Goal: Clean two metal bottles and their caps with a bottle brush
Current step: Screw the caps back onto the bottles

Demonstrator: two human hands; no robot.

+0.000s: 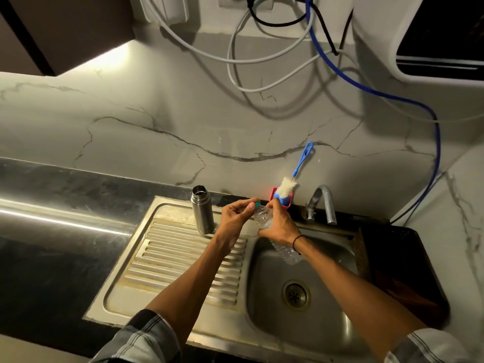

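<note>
Metal bottle (202,214): cylindrical, stainless steel, upright and uncapped at the back edge of the steel draining board (180,260), just left of the hands, untouched. Fingers (250,205) of the left hand (235,218) pinching the small green cap (258,204) of a clear crumpled plastic bottle (284,250); right hand (277,226) wrapped round that bottle's neck, body tilted over the steel sink basin (296,284). Farther back, blue-handled bottle brush with white bristles (286,186) standing in a red holder (281,200) against the marble wall, beside the curved steel tap (323,203). Judging by this: scrubbing seemingly not yet begun. Brush idle, only one metal bottle visible, no metal caps in sight. Nearly all of the cleaning apparently left.
</note>
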